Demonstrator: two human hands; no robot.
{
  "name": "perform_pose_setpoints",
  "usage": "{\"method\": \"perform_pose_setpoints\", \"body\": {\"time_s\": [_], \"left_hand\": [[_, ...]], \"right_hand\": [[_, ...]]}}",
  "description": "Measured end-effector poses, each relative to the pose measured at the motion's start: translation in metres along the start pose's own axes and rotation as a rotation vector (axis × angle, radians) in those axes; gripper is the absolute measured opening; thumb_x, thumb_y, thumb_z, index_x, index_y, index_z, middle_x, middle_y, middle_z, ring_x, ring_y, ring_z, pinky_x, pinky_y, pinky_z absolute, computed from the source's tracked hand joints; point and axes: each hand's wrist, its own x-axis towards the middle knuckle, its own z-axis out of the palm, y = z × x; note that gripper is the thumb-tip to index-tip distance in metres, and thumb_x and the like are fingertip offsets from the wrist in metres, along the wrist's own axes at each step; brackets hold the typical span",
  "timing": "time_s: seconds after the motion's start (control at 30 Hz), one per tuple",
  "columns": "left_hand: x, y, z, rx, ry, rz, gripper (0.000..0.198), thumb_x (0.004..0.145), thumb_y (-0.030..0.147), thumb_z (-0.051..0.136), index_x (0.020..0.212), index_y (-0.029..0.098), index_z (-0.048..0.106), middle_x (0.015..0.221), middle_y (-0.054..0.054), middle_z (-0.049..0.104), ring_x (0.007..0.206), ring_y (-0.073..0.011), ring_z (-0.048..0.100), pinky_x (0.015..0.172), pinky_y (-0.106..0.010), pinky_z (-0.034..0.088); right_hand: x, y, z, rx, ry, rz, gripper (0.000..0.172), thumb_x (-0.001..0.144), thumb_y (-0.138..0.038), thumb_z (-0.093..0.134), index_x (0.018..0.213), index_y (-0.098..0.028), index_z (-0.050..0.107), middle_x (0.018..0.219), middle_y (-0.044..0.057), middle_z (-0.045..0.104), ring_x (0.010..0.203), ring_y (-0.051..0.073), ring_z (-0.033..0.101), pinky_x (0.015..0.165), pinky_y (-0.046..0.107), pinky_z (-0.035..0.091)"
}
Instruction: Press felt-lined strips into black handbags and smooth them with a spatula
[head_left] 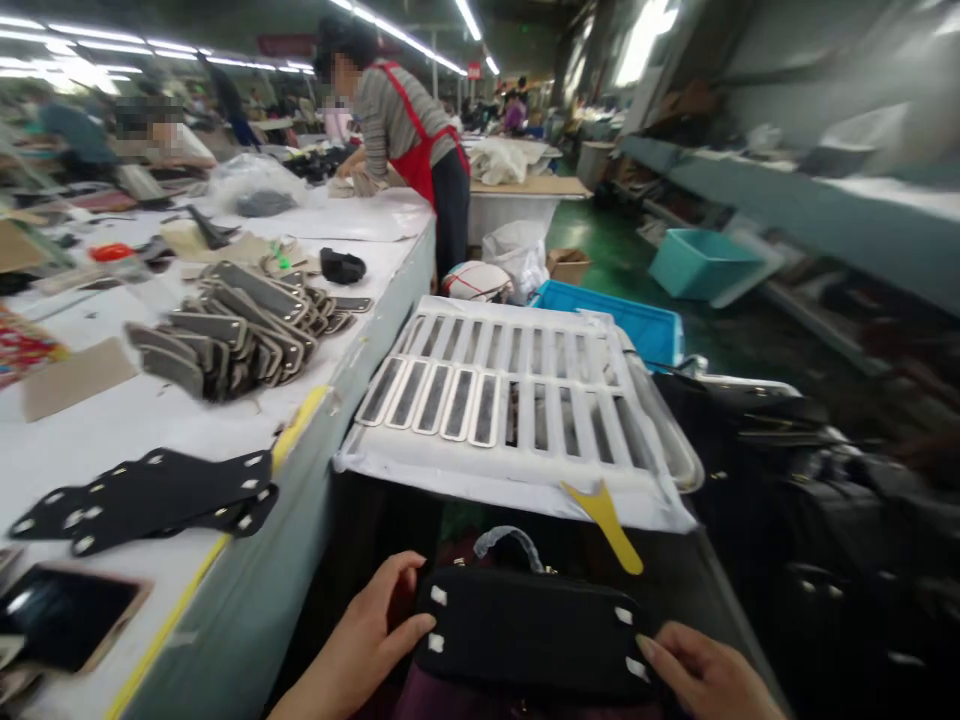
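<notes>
At the bottom of the view I hold a black bag base panel [529,632] with small white corner tabs, one hand at each end. My left hand [367,632] grips its left edge, thumb on top. My right hand [705,672] pinches its right edge near a white tab. A plastic-wrapped bag handle [508,540] curves up just behind the panel. Beyond it a white slotted tray [517,395] holds several dark strips, and a yellow flat tool [607,518] lies on the tray's near edge.
A long white worktable [127,420] runs along my left with stacked grey strips [232,335], black riveted panels [154,498] and a phone [64,615]. A person in a red apron [409,135] bends over the table's far end. Blue bins [637,322] sit on the floor. Dark bags [825,500] pile at my right.
</notes>
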Motion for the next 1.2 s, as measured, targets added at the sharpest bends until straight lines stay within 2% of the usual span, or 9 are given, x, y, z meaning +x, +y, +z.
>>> {"method": "perform_pose_setpoints", "body": {"time_s": [0.1, 0.17, 0.23, 0.33, 0.43, 0.53, 0.7, 0.87, 1.2], "left_hand": [[0.008, -0.002, 0.0, 0.298, 0.066, 0.292, 0.024, 0.079, 0.03, 0.057, 0.103, 0.026, 0.056, 0.117, -0.005, 0.056, 0.107, -0.0227, 0.055, 0.092, -0.035, 0.047], [0.019, 0.011, 0.011, 0.426, 0.077, 0.5, 0.013, 0.078, 0.03, 0.057, 0.091, 0.026, 0.061, 0.125, -0.005, 0.054, 0.114, -0.0246, 0.051, 0.095, -0.037, 0.046], [0.03, 0.037, 0.033, 0.502, 0.031, 0.675, 0.01, 0.078, 0.034, 0.058, 0.082, 0.025, 0.061, 0.129, -0.005, 0.053, 0.117, -0.0261, 0.049, 0.096, -0.039, 0.046], [0.044, 0.085, 0.08, 0.554, -0.107, 0.873, 0.032, 0.072, 0.053, 0.063, 0.08, 0.021, 0.06, 0.131, -0.012, 0.051, 0.118, -0.0322, 0.049, 0.093, -0.047, 0.048], [0.054, 0.113, 0.121, 0.567, -0.213, 0.854, 0.052, 0.059, 0.055, 0.073, 0.089, 0.015, 0.059, 0.127, -0.021, 0.053, 0.113, -0.0365, 0.052, 0.089, -0.052, 0.049], [0.058, 0.114, 0.142, 0.565, -0.199, 0.853, 0.063, 0.06, 0.039, 0.076, 0.11, 0.01, 0.052, 0.123, -0.022, 0.056, 0.11, -0.0344, 0.055, 0.088, -0.049, 0.049], [0.058, 0.099, 0.148, 0.613, -0.094, 0.913, 0.076, 0.063, 0.033, 0.069, 0.128, 0.007, 0.039, 0.122, -0.018, 0.056, 0.11, -0.0307, 0.054, 0.089, -0.042, 0.048], [0.059, 0.106, 0.152, 0.617, -0.039, 0.924, 0.064, 0.065, 0.033, 0.063, 0.123, 0.012, 0.048, 0.115, -0.013, 0.061, 0.105, -0.0276, 0.056, 0.087, -0.039, 0.046], [0.057, 0.113, 0.16, 0.668, -0.067, 0.884, 0.066, 0.065, 0.021, 0.058, 0.128, 0.012, 0.042, 0.127, -0.014, 0.051, 0.116, -0.0274, 0.046, 0.094, -0.042, 0.037]], "right_hand": [[-0.006, -0.007, -0.003, -0.006, 0.037, -0.037, 0.034, 0.078, -0.045, 0.045, 0.057, -0.019, 0.047, 0.052, -0.002, 0.047, 0.05, 0.011, 0.042, 0.048, 0.023, 0.033], [-0.008, -0.006, -0.004, -0.01, 0.06, -0.051, 0.03, 0.08, -0.04, 0.047, 0.06, -0.017, 0.05, 0.057, -0.001, 0.052, 0.056, 0.012, 0.045, 0.053, 0.023, 0.034], [-0.01, -0.005, -0.005, 0.003, 0.076, -0.039, 0.028, 0.081, -0.036, 0.048, 0.061, -0.016, 0.052, 0.06, 0.0, 0.055, 0.058, 0.011, 0.047, 0.053, 0.023, 0.034], [-0.012, -0.004, -0.007, 0.035, 0.069, -0.035, 0.025, 0.08, -0.033, 0.05, 0.062, -0.016, 0.053, 0.061, 0.0, 0.056, 0.058, 0.01, 0.047, 0.053, 0.022, 0.033], [-0.012, -0.003, -0.01, 0.032, 0.04, -0.042, 0.024, 0.08, -0.032, 0.051, 0.062, -0.016, 0.053, 0.059, -0.002, 0.055, 0.055, 0.009, 0.045, 0.051, 0.021, 0.031], [-0.011, -0.001, -0.014, 0.027, 0.019, -0.054, 0.025, 0.08, -0.032, 0.05, 0.06, -0.016, 0.052, 0.057, -0.002, 0.053, 0.053, 0.008, 0.043, 0.05, 0.021, 0.028], [-0.011, 0.003, -0.017, 0.044, -0.003, -0.093, 0.026, 0.082, -0.031, 0.047, 0.06, -0.016, 0.049, 0.056, -0.003, 0.05, 0.053, 0.008, 0.042, 0.049, 0.021, 0.027], [-0.007, 0.005, -0.021, 0.056, -0.029, -0.143, 0.025, 0.081, -0.029, 0.048, 0.059, -0.016, 0.051, 0.055, -0.003, 0.05, 0.052, 0.007, 0.042, 0.049, 0.02, 0.026], [0.004, 0.015, -0.025, 0.099, -0.054, -0.159, 0.022, 0.074, -0.029, 0.055, 0.057, -0.016, 0.056, 0.053, -0.003, 0.053, 0.05, 0.006, 0.043, 0.046, 0.018, 0.027]]}}
